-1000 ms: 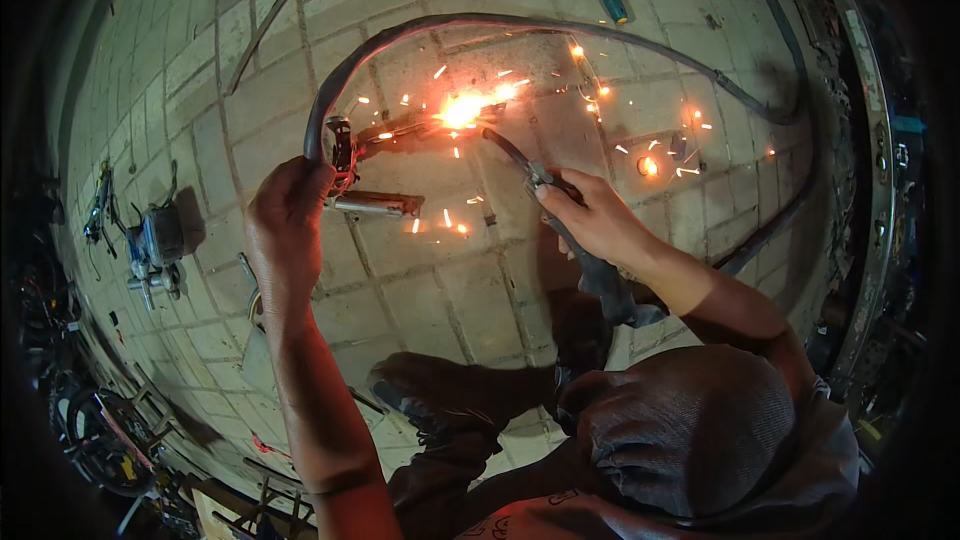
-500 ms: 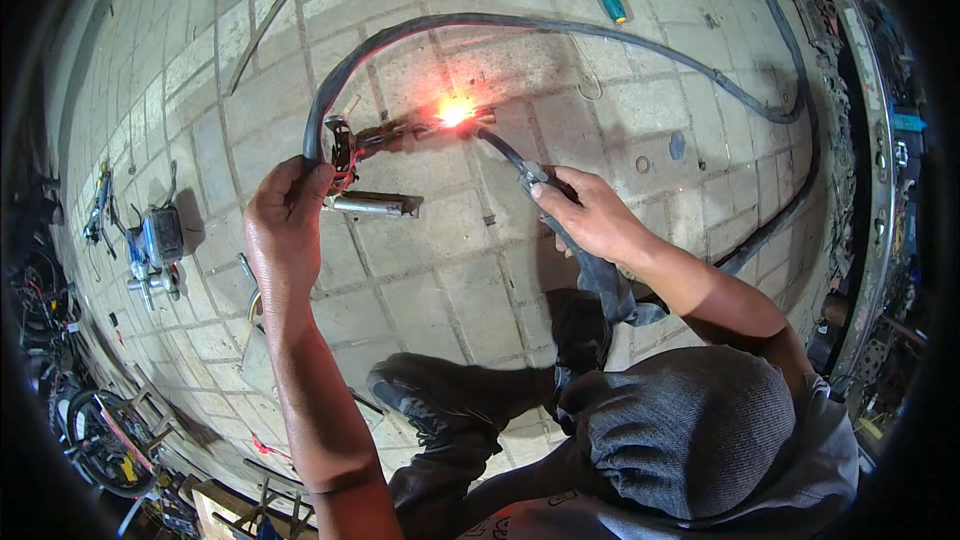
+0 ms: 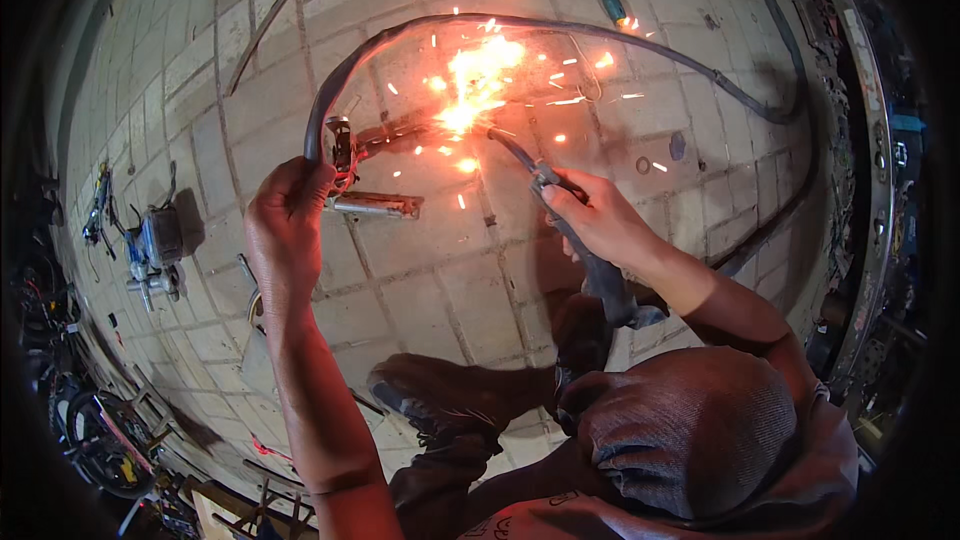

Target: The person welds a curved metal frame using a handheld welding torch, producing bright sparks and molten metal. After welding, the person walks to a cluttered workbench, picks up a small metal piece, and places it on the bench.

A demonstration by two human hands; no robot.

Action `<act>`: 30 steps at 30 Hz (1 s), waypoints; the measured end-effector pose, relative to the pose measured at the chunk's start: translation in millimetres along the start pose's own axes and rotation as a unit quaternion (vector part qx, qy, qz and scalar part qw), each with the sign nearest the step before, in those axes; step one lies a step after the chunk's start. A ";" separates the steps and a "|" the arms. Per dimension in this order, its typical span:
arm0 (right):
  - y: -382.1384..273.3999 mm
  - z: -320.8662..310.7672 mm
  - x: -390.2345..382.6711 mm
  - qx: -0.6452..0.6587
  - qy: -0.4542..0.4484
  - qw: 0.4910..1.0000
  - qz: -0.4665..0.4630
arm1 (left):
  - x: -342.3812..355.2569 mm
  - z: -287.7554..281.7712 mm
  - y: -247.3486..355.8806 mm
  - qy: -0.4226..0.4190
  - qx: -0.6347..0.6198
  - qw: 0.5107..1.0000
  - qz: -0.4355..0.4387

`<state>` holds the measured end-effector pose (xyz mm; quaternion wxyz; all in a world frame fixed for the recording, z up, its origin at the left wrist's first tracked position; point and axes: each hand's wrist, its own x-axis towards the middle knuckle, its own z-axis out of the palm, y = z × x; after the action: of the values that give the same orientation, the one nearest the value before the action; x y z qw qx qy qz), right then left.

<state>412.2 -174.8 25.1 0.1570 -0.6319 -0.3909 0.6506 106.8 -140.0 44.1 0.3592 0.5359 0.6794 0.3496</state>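
Black hand-held torch with a slim, curved neck [image 3: 600, 282] slants above the grey brick-paved floor [image 3: 430, 285], its tip just beside an orange-white glow [image 3: 460, 118]. It is probably fairly light and stiff, best held by the handle, well back from the presumably hot neck. The right hand [image 3: 597, 217] wraps that handle; the left hand [image 3: 290, 202] pinches a thick, dark, flexible-looking cable [image 3: 440, 20]. Whether it also touches the adjacent round, dark metal part [image 3: 341, 143] cannot be told. Compared with half a second ago, sparks [image 3: 487, 65] spray upward, the floor dims, and the left hand is unmoved.
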 end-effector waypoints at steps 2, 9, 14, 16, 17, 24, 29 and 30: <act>9.8 -4.1 -2.3 0.007 0.007 1.000 -0.005 | 0.5 0.3 -2.1 0.010 0.005 1.000 -0.002; 12.9 -10.5 -10.9 0.027 0.029 0.999 0.014 | -1.1 -0.2 -1.5 0.014 0.003 1.000 -0.005; 6.0 -13.0 -14.7 0.008 0.038 0.999 -0.002 | -3.9 -1.9 1.0 0.007 0.039 0.999 -0.016; 3.7 -13.3 -14.9 0.018 0.045 0.999 0.012 | -2.6 -3.8 2.0 -0.002 0.056 0.998 -0.012; 2.7 -14.6 -14.8 0.017 0.046 0.999 0.013 | -0.4 -5.1 1.1 0.018 0.101 0.995 0.009; 17.8 -18.9 -11.8 -0.044 0.048 0.998 -0.027 | 19.8 -12.1 -16.2 -0.010 0.099 0.994 0.038; 20.8 -15.5 -7.9 -0.044 0.064 0.996 -0.039 | 14.6 -14.4 -20.9 -0.004 0.128 0.992 0.015; 18.9 -13.5 -7.2 -0.043 0.068 0.996 -0.048 | 15.9 -14.7 -21.7 -0.003 0.115 0.993 0.015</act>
<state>431.5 -187.8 18.2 0.1866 -0.6613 -0.4366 0.5808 81.2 -129.7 30.9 0.2918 0.5851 0.7056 0.2731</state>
